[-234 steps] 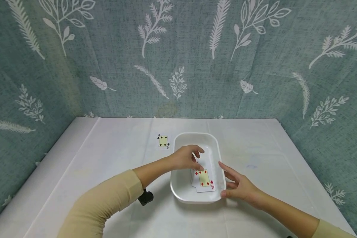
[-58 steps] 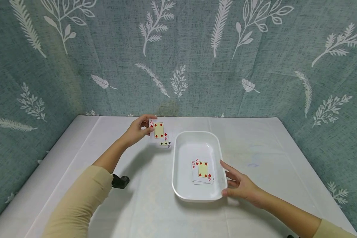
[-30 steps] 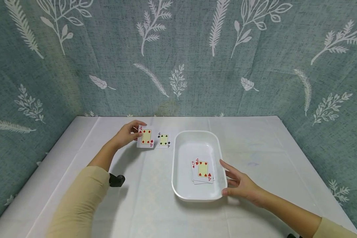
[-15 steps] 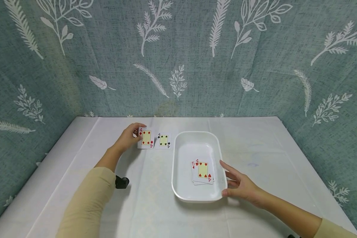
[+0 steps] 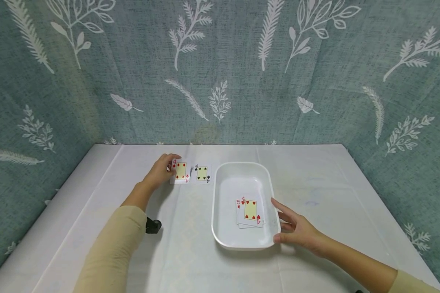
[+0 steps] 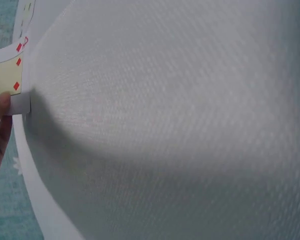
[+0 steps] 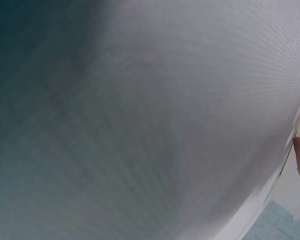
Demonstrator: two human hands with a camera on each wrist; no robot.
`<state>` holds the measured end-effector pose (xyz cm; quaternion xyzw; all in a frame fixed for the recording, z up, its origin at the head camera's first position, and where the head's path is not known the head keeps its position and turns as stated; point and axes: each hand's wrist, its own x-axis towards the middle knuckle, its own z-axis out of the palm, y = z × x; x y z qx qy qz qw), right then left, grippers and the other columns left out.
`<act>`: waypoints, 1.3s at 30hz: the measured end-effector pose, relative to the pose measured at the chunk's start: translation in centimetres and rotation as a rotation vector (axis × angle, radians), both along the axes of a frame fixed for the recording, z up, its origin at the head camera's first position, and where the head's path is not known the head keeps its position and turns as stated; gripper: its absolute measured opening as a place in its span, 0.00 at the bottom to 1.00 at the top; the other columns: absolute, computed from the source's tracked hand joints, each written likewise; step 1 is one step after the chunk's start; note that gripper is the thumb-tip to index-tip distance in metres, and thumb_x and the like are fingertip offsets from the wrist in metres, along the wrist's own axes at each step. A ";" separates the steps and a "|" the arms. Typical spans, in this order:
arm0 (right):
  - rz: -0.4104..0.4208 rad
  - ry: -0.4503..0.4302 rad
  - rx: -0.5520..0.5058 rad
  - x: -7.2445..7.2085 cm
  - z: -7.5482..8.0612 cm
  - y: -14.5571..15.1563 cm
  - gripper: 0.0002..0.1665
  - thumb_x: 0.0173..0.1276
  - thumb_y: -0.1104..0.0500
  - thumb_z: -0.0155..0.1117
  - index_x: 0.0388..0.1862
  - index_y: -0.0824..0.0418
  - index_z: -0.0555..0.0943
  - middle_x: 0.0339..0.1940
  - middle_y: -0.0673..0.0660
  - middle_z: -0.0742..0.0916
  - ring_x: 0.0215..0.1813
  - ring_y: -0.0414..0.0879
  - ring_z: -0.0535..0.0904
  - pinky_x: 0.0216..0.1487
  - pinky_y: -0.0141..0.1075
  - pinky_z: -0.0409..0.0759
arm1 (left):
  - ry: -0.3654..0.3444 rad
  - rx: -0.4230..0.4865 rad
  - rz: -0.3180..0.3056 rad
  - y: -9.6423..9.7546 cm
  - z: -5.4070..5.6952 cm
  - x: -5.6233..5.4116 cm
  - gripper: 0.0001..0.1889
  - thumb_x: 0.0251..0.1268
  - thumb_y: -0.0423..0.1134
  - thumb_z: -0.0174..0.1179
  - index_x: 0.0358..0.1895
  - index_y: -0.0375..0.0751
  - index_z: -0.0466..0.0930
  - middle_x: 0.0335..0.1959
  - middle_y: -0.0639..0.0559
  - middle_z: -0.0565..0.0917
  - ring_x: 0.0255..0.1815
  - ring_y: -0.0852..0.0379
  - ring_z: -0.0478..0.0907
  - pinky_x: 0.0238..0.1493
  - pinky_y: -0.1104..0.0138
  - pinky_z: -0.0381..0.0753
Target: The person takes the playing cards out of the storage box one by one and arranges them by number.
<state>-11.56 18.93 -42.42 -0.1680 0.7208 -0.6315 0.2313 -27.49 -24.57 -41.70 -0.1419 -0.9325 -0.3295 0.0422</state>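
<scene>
My left hand (image 5: 159,171) pinches a playing card, the four of diamonds (image 5: 181,171), by its left side, low over the table. In the left wrist view the thumb lies on the card's face and the card bends slightly. Just right of it the four of spades (image 5: 202,173) lies face up. A white rectangular tray (image 5: 223,236) stands further right. Inside it the four of hearts (image 5: 250,209) overlaps a red five (image 5: 238,206), which is mostly covered. My right hand (image 5: 300,232) rests against the tray's right side, index finger and thumb spread along the rim.
A white cloth covers the table (image 5: 183,260). Green leaf-patterned fabric (image 5: 234,122) closes off the back and both sides. A small black device (image 5: 153,226) sits at the left wrist.
My left hand has taken the four of diamonds from the tray, carried it left past the four of spades, and lowered it to the table. My right hand stays at the tray.
</scene>
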 end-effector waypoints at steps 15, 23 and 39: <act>-0.007 0.004 0.024 0.1 0.1 -0.1 0.59 0.56 0.62 0.72 0.77 0.58 0.46 0.69 0.76 0.62 0.63 0.65 0.71 0.50 0.31 0.78 | -0.019 -0.098 0.009 0.2 -0.7 -0.3 0.29 0.54 0.18 0.59 0.61 0.36 0.69 0.36 0.42 0.68 0.35 0.49 0.66 0.38 0.58 0.68; 0.008 0.020 -0.009 0.2 0.3 -0.1 0.58 0.56 0.64 0.72 0.77 0.60 0.45 0.69 0.78 0.62 0.62 0.66 0.71 0.51 0.31 0.78 | -0.036 -0.131 0.032 0.5 -0.6 -0.4 0.29 0.55 0.20 0.60 0.62 0.37 0.68 0.37 0.41 0.67 0.34 0.49 0.66 0.39 0.57 0.68; 0.013 0.022 -0.012 0.2 0.2 -0.1 0.57 0.57 0.64 0.71 0.77 0.60 0.45 0.69 0.77 0.61 0.63 0.61 0.72 0.53 0.30 0.77 | -0.208 -0.153 0.118 1.2 0.0 -0.7 0.27 0.63 0.24 0.56 0.66 0.39 0.65 0.48 0.35 0.69 0.48 0.42 0.70 0.50 0.51 0.73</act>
